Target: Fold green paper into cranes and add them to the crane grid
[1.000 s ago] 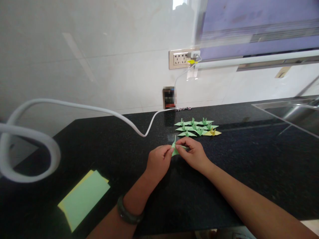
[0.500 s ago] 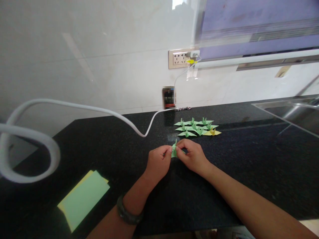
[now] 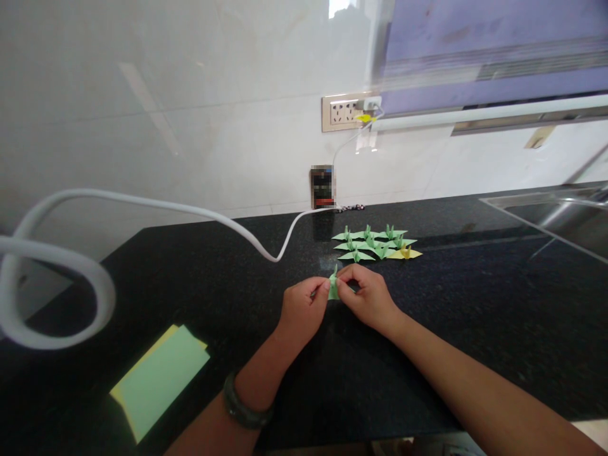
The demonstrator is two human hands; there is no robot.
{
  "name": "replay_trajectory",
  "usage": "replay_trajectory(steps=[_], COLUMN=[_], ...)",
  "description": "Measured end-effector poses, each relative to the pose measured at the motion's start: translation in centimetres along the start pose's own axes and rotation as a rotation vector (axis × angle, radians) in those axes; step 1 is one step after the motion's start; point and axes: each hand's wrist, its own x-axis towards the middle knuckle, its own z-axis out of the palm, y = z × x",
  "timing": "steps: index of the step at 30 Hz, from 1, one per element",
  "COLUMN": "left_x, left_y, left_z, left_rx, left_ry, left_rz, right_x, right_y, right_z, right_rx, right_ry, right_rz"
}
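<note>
Counter front edge (image 3: 375, 434), held paper (image 3: 333, 289) apart

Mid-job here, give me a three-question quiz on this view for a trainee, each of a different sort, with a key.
1. True or false: the left hand and the right hand both pinch the same green folded paper.

2. Where does the yellow paper bird stand among the green paper birds?
A: middle of the back row
B: right end of the row nearest the hands
C: left end of the back row

3. Fill in the colour: the topmost sheet of the paper pile is ____.

Key: 1. True. 2. B. 3. Green.
</note>
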Motion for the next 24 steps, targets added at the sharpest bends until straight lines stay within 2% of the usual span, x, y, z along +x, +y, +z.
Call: replay_trajectory(steps=[3, 13, 24], left_x=[0.07, 0.06, -0.04], left_y=[-0.28, -0.53, -0.4], left_z=[-0.03, 0.02, 0.13], left_rx=[-0.019, 0.124, 0.196], left_ry=[0.001, -0.009, -0.006], left_rz=[-0.01, 0.027, 0.048], right_x=[0.09, 0.11, -0.1], right_y=[-0.11, -0.06, -0.11], right_z=[-0.11, -0.03, 0.6], right_rx=[-0.002, -0.1, -0.101], right_ry=[-0.042, -0.105, -0.044], right_rz=[-0.027, -0.049, 0.017])
